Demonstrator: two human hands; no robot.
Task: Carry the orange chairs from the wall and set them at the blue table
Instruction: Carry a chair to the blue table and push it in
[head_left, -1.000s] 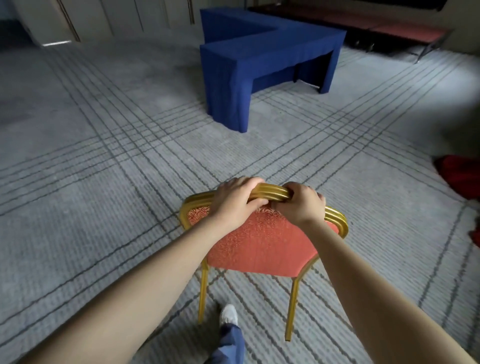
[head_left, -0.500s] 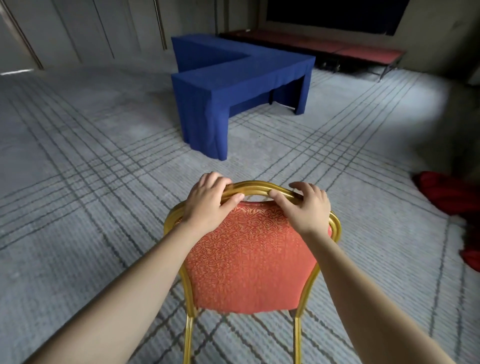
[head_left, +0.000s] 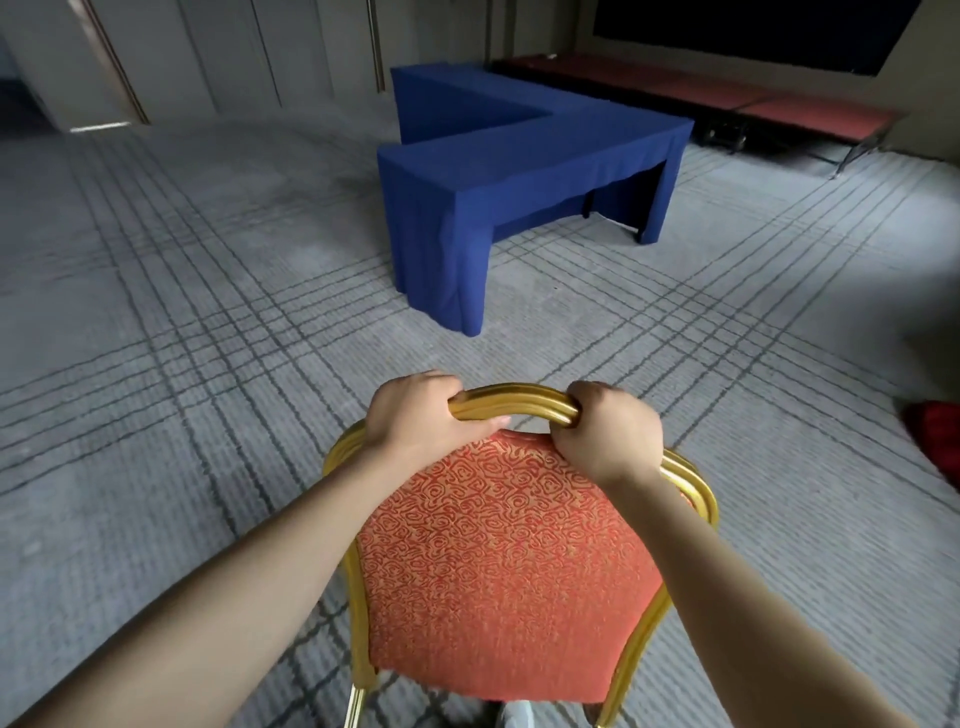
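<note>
Both hands clamp the gold top rail of the orange chair: left hand and right hand, fingers curled tight round it. It sits close before the person, over grey carpet, well apart from the blue worktop ahead.

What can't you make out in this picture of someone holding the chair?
Seat and feet of the chair, head view: hidden behind its own backrest and cut off by the bottom edge, so whether it is lifted is unclear.
Fingertips of the left hand and right hand, head view: curled out of sight over the gold rail.
Red thing, head view: cut off by the right edge.
Space under the blue table: hidden by its cloth.
</note>
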